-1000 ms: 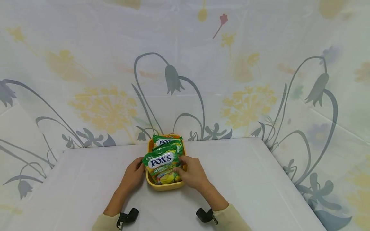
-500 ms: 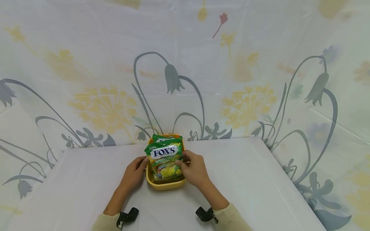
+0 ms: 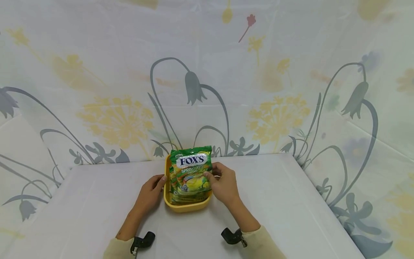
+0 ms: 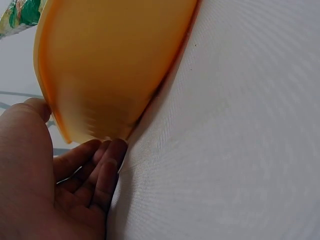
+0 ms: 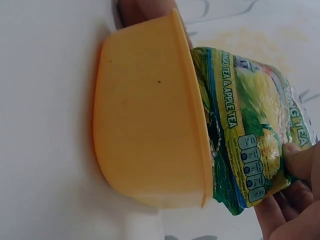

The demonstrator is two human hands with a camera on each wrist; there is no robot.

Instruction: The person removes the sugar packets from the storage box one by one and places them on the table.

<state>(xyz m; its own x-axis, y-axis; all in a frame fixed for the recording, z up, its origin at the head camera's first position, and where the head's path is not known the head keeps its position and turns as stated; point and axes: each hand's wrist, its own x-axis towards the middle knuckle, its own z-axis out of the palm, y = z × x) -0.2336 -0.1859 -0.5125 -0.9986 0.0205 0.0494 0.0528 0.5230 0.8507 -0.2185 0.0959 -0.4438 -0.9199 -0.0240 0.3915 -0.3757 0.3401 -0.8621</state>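
A yellow plastic tub (image 3: 187, 208) stands on the table, with green candy bags (image 3: 173, 187) inside. My left hand (image 3: 150, 190) holds the tub's left side. In the left wrist view its thumb lies at the rim and its fingers touch the outer wall of the tub (image 4: 115, 60). My right hand (image 3: 225, 184) pinches the right edge of a green and yellow Fox's candy bag (image 3: 193, 178). In the right wrist view this candy bag (image 5: 255, 115) sticks up above the tub's rim, tilted, with the thumb on its front. It hides much of the bags beneath.
A white cloth (image 3: 284, 216) covers the table, whose back edge meets a flower-printed backdrop (image 3: 275, 72) close behind the tub. Black camera mounts (image 3: 232, 236) sit at both wrists, by the sleeves.
My right hand has moved the candy bag up, away from me and to the right, so it now covers the far end of the tub. The left hand has stayed at the tub's side.
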